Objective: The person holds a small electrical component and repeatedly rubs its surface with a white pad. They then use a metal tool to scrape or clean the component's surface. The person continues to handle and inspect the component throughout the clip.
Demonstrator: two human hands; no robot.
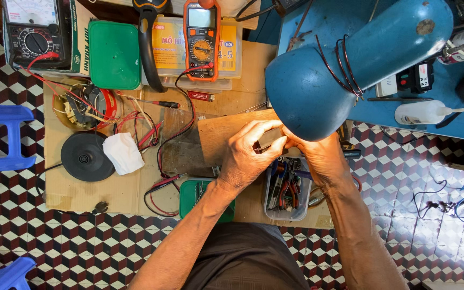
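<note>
Under the blue desk lamp (350, 59), my left hand (251, 156) and my right hand (320, 156) meet around a small dark part (269, 138). Both hands grip it, fingers curled over its top, and most of it is hidden. They hover over a brown wooden board (221, 131) lying on the cardboard sheet (81, 188). The lamp's shade covers the fingertips of my right hand.
An orange multimeter (202, 37) and an analog meter (32, 29) sit at the back with red and black leads (151, 134). A black disc (86, 157), white tissue (123, 153), green lid (115, 53) and tool bin (288, 190) surround the hands. Blue stools (1, 134) stand left.
</note>
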